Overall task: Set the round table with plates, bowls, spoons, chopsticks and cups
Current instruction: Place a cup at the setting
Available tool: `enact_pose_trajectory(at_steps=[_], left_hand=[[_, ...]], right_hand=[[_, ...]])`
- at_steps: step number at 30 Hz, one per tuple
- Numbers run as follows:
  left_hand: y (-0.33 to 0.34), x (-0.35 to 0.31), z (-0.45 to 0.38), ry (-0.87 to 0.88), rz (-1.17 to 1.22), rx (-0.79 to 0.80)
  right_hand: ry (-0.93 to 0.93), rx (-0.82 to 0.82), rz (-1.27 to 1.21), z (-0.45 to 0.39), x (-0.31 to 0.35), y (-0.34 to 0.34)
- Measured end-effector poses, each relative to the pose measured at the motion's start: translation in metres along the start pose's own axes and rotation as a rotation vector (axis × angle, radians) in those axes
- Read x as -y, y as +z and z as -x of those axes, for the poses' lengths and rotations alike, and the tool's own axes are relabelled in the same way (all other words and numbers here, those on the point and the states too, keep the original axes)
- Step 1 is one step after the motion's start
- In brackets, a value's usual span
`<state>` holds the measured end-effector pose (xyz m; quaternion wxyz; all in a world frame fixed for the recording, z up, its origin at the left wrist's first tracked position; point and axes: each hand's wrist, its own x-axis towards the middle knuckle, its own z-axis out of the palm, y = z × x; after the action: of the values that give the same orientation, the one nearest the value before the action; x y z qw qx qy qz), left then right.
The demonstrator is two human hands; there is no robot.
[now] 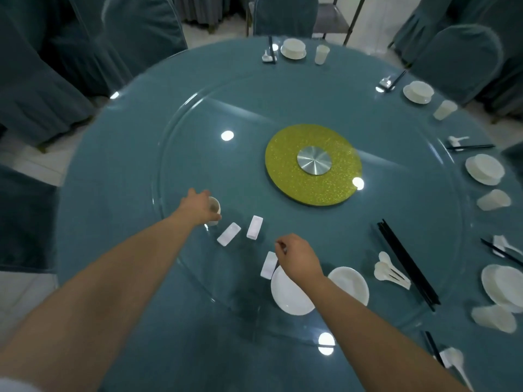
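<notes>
My left hand [199, 206] grips a white cup [214, 208] standing on the glass turntable [283, 114]. My right hand [297, 257] hovers with curled fingers over a white rectangular rest [268, 265] beside a white plate [290, 292]; whether it pinches anything is unclear. A second plate [349, 282] lies to the right. Two more white rests [228, 234] [254, 227] lie between my hands. Loose white spoons [389, 271] and a bundle of black chopsticks [407, 263] lie on the turntable's right part.
Finished place settings with plate, bowl, cup, spoon and chopsticks ring the table's far and right rim, such as one [294, 48] at the back. A yellow-green disc [312, 164] marks the centre. Covered chairs [141, 32] surround the table.
</notes>
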<state>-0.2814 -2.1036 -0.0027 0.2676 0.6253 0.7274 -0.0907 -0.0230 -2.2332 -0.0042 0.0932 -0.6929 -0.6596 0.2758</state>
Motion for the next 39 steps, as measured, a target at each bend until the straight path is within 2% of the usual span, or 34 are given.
enact_pose_trajectory(at_steps=[6,21,39], left_hand=[[0.001,-0.004,-0.001,0.01,-0.038,-0.024],[0.003,0.001,0.016,0.0,-0.001,0.062],[-0.032,-0.013,0.047,0.089,-0.023,-0.041]], right_hand=[[0.014,-0.03,-0.016,-0.004,-0.005,0.002],[0.031,-0.041,-0.013,0.019,-0.012,-0.001],[-0.002,-0.098,-0.012,0.027,0.004,-0.013]])
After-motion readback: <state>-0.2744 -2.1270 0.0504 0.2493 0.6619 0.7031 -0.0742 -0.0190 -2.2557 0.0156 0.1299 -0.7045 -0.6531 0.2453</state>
